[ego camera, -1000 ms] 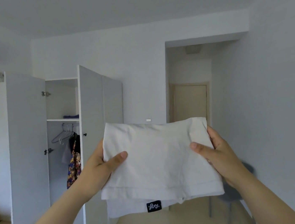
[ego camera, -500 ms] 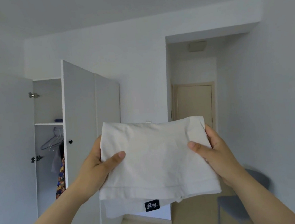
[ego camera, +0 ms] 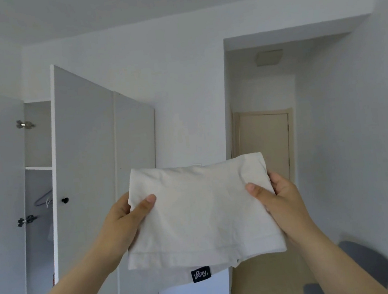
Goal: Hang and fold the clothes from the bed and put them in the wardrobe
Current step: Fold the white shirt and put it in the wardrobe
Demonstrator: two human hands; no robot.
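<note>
A folded white garment (ego camera: pixel 202 214) with a small black label at its lower edge is held up flat in front of me. My left hand (ego camera: pixel 126 218) grips its left side, thumb on top. My right hand (ego camera: pixel 280 201) grips its right side the same way. The white wardrobe (ego camera: pixel 87 160) stands at the left with both doors swung open. Through the narrow gap between the doors I see a shelf (ego camera: pixel 38 168) and a hanger (ego camera: pixel 44 198) on the rail below it.
The open wardrobe door juts toward me just left of the garment. A beige room door (ego camera: pixel 265 145) is at the end of a short hallway ahead. A grey chair (ego camera: pixel 364 270) stands at the lower right by the wall.
The view has shifted so the wardrobe lies farther left and looks larger; its opening has narrowed and the patterned hanging clothes are out of sight. Both hands keep the same grip on the garment.
</note>
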